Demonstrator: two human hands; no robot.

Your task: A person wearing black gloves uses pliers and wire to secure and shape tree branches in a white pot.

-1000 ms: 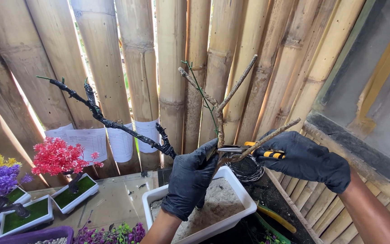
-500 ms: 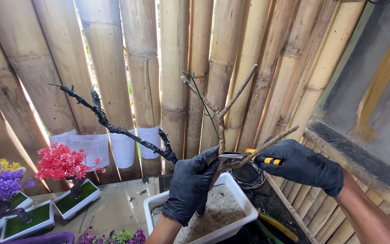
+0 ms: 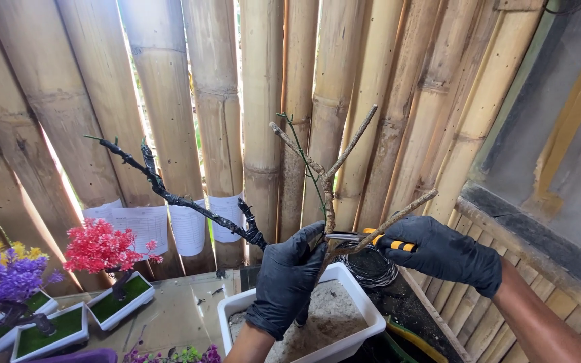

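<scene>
Left hand [image 3: 284, 279] shifted up forked twig [image 3: 329, 195], pliers [image 3: 371, 239] steady

This looks like a small outdoor craft corner at someone's home, set up for making ornamental miniature trees. A fence of thick bamboo poles [image 3: 257, 101] closes it in, daylight showing through the gaps. On the table [image 3: 176, 316] stand little white trays holding a red tree [image 3: 102, 245] and a purple and yellow one [image 3: 1, 275], beside a white planter [image 3: 344, 336] of sandy soil.
</scene>
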